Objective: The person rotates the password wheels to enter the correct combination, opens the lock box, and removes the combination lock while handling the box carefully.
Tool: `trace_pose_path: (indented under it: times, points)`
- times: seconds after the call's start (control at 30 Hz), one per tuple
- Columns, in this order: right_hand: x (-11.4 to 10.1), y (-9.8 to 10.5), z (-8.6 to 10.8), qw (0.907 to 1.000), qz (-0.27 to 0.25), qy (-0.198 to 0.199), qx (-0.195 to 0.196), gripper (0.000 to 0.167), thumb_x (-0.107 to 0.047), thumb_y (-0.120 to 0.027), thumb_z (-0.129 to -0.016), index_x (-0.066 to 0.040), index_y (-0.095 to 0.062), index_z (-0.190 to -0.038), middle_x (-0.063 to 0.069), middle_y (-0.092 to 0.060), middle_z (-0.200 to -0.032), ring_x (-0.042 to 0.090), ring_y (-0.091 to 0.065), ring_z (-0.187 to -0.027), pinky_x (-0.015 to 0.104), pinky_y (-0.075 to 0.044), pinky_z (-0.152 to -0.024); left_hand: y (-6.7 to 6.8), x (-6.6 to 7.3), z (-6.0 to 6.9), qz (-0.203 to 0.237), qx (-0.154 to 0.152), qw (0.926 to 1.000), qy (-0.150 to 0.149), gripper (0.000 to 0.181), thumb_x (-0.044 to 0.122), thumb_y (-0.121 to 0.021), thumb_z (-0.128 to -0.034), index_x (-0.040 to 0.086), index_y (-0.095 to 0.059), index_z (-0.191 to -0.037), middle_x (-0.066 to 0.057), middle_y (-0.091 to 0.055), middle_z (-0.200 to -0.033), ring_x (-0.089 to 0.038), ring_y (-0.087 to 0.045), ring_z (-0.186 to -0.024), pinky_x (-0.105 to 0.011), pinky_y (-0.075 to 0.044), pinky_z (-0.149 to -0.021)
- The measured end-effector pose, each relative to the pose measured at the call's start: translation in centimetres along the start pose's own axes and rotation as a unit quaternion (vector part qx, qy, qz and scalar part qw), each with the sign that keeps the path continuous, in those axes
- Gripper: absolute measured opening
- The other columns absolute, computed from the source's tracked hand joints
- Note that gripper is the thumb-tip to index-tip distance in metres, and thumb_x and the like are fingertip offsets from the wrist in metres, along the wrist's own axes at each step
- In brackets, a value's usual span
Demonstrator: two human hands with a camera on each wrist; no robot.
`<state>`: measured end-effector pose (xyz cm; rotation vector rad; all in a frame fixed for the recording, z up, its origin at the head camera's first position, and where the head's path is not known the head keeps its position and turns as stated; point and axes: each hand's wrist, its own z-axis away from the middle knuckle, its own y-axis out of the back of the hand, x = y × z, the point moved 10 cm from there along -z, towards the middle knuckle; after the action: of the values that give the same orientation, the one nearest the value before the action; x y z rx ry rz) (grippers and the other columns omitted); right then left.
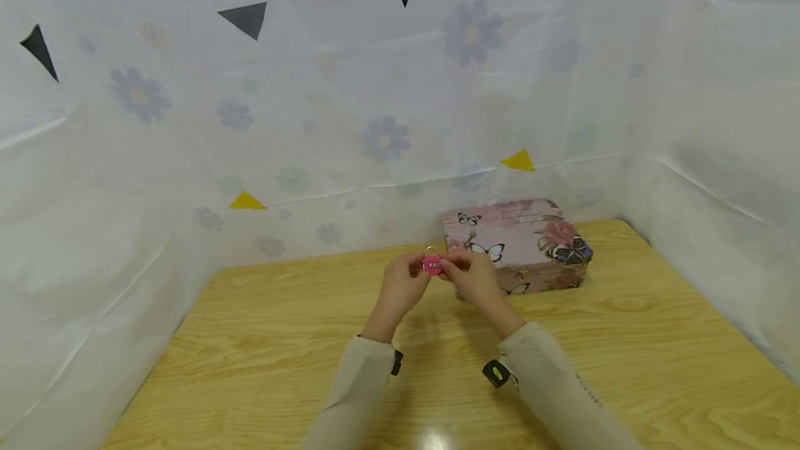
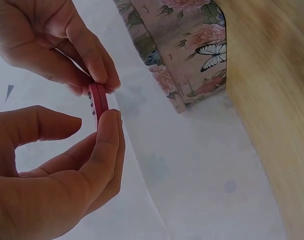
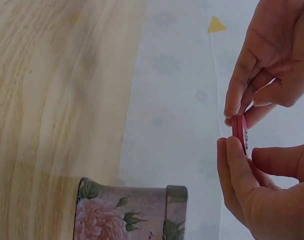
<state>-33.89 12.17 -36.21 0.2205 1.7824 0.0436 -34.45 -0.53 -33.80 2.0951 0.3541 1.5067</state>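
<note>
A small pink combination padlock point(image 1: 432, 265) is held up between both hands above the table, its number dials facing the head camera and its thin metal shackle upward. My left hand point(image 1: 401, 290) holds its left side with curled fingers; in the left wrist view the left thumb point(image 2: 67, 128) stands apart from the padlock point(image 2: 98, 101). From the other side, my right hand point(image 1: 480, 283) pinches it between thumb and fingers. The right wrist view shows the padlock point(image 3: 239, 129) edge-on, fingers of both hands behind it. Whether the shackle is open or locked, I cannot tell.
Just behind and right of the hands, a pink floral box point(image 1: 515, 238) with butterflies and a small front clasp point(image 1: 521, 273) stands with its lid down on the wooden table point(image 1: 281, 339). White flower-patterned sheeting point(image 1: 325, 89) encloses the back and sides.
</note>
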Motion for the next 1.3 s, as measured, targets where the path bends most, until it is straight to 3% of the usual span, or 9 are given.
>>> trace_pose_path:
  times: [0.2, 0.5, 0.83, 1.03, 1.3]
  points:
    - [0.9, -1.3, 0.0, 0.9992, 0.023, -0.012, -0.029, 0.022, 0.001, -0.055, -0.096, 0.016, -0.063, -0.110, 0.028, -0.067, -0.101, 0.029, -0.069, -0.089, 0.032, -0.058, -0.076, -0.3, -1.6, -0.1, 0.001, -0.023, 0.9992, 0.031, 0.023, 0.005, -0.060, -0.0923, -0.003, -0.067, -0.113, -0.016, -0.067, -0.101, -0.029, -0.061, -0.095, -0.040, -0.055, -0.079]
    - [2.3, -2.5, 0.3, 0.9914, 0.117, -0.021, -0.053, 0.022, -0.002, -0.055, -0.095, 0.011, -0.066, -0.109, 0.020, -0.070, -0.094, 0.029, -0.068, -0.086, 0.036, -0.057, -0.074, -1.2, -3.9, -0.1, -0.002, -0.056, 0.9959, 0.070, 0.022, 0.007, -0.062, -0.0913, -0.007, -0.066, -0.109, -0.020, -0.066, -0.104, -0.032, -0.061, -0.098, -0.043, -0.054, -0.081]
    - [3.7, -3.6, 0.7, 0.9832, 0.148, -0.046, -0.097, 0.021, 0.001, -0.055, -0.091, 0.014, -0.066, -0.102, 0.020, -0.069, -0.089, 0.025, -0.064, -0.080, 0.034, -0.056, -0.069, -2.8, -6.7, 0.3, -0.012, -0.101, 0.9861, 0.132, 0.015, 0.004, -0.062, -0.0901, -0.009, -0.065, -0.097, -0.013, -0.062, -0.089, -0.018, -0.051, -0.076, -0.029, -0.048, -0.064]
    - [5.0, -3.7, 0.7, 0.9789, 0.162, -0.076, -0.099, 0.021, 0.001, -0.057, -0.085, 0.013, -0.068, -0.098, 0.018, -0.066, -0.093, 0.022, -0.057, -0.083, 0.031, -0.051, -0.072, -3.1, -7.3, 0.5, -0.020, -0.109, 0.9854, 0.129, 0.016, 0.005, -0.062, -0.0887, -0.011, -0.062, -0.090, -0.013, -0.060, -0.085, -0.019, -0.049, -0.074, -0.029, -0.045, -0.063]
    - [6.8, -4.2, 1.0, 0.9788, 0.130, -0.123, -0.101, 0.020, 0.004, -0.057, -0.085, 0.015, -0.067, -0.098, 0.015, -0.067, -0.089, 0.017, -0.058, -0.078, 0.026, -0.053, -0.068, -3.5, -7.9, 1.0, -0.050, -0.132, 0.9822, 0.124, 0.021, 0.012, -0.061, -0.0916, -0.006, -0.060, -0.079, -0.005, -0.051, -0.074, -0.017, -0.043, -0.066, -0.025, -0.036, -0.056]
